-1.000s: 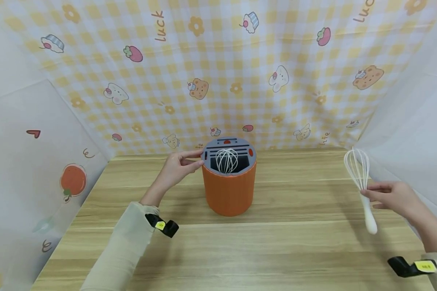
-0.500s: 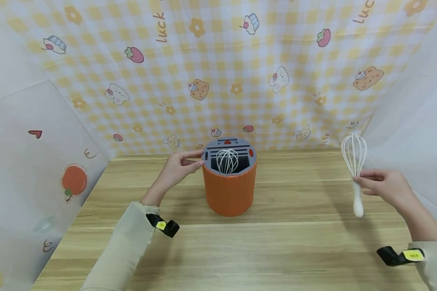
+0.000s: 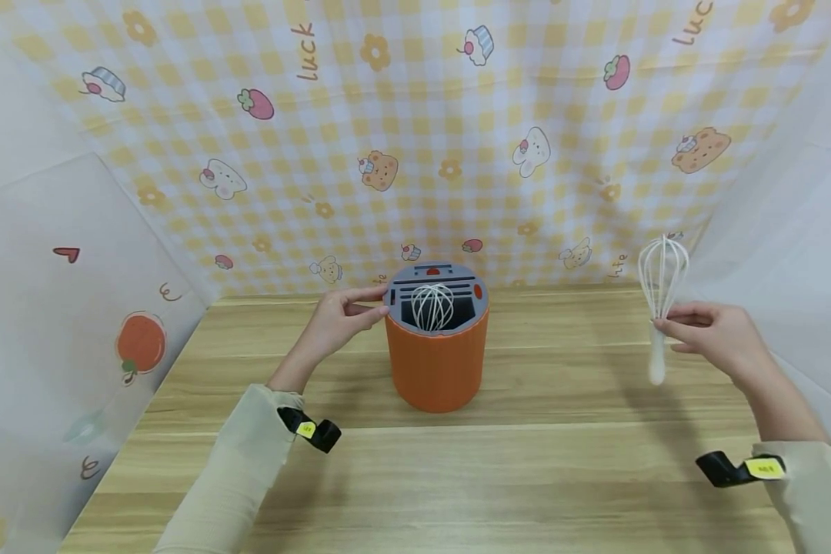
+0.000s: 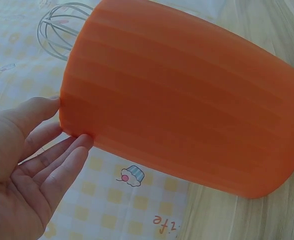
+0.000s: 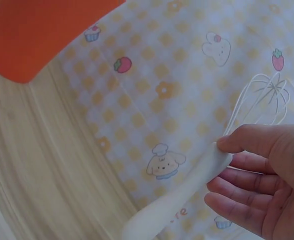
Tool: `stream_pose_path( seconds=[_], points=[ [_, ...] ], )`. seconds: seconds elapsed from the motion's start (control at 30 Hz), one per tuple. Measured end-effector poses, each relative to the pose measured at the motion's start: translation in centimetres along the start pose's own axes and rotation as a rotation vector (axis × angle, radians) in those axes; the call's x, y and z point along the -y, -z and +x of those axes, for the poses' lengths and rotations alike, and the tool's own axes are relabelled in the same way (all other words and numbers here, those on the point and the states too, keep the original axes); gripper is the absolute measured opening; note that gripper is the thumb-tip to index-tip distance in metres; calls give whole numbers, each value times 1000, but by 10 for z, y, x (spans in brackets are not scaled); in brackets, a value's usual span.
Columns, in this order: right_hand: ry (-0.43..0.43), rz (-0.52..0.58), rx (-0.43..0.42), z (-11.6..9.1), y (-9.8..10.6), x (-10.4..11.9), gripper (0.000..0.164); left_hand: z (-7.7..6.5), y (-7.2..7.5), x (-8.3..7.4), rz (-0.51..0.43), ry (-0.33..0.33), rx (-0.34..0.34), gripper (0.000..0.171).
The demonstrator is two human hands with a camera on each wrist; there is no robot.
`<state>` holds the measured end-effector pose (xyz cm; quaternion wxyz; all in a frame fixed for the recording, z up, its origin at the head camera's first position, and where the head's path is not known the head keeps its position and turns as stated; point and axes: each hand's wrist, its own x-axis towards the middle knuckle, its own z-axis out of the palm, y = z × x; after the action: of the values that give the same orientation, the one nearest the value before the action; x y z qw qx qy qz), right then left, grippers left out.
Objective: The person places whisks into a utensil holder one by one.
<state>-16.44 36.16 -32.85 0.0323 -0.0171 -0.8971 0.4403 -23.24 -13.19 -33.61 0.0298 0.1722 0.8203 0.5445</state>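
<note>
An orange cylindrical utensil holder [image 3: 435, 365] with a grey slotted top [image 3: 450, 271] stands on the wooden table. The wire head of one whisk [image 3: 432, 306] sticks up from its large front opening; its handle is hidden inside. Fairly straight, the fingertips of my left hand [image 3: 339, 319] touch the holder's left rim, as the left wrist view also shows. Well off to the right, my right hand [image 3: 715, 338] pinches a second white whisk [image 3: 656, 350] at the top of its handle, wires up and handle down, above the table.
Behind the table [image 3: 471, 485] hangs a yellow checked cloth [image 3: 450, 123] with cartoon prints. White sheets [image 3: 796, 254] close off both sides. The holder stands near the table's back edge, close to the cloth.
My right hand has moved left and farther toward the back with the whisk, which now stands more upright. My left hand and the holder have stayed in place.
</note>
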Motion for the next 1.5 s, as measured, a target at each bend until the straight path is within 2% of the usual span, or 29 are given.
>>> stream_pose_path(
  seconds=[0.3,0.63,0.73,1.0,1.27,1.5],
  points=[
    [43,30,-25,5,-8,28,48,-1,0,-2,-1,-13,-4,41],
    [106,120,-53,9,-21,50,37,-1,0,-2,-2,-22,-5,41],
    [117,111,-75,10,-25,57,35,-2,1,-2,-13,-23,-3,41],
    [157,41,-96,11,-31,77,43,-2,1,-2,-10,-23,-5,41],
    [250,97,-84,13,-38,94,33,0,0,-1,-9,-24,-5,41],
    [273,123,-106,14,-49,110,32,0,-1,1,-17,-19,-4,41]
  ],
)
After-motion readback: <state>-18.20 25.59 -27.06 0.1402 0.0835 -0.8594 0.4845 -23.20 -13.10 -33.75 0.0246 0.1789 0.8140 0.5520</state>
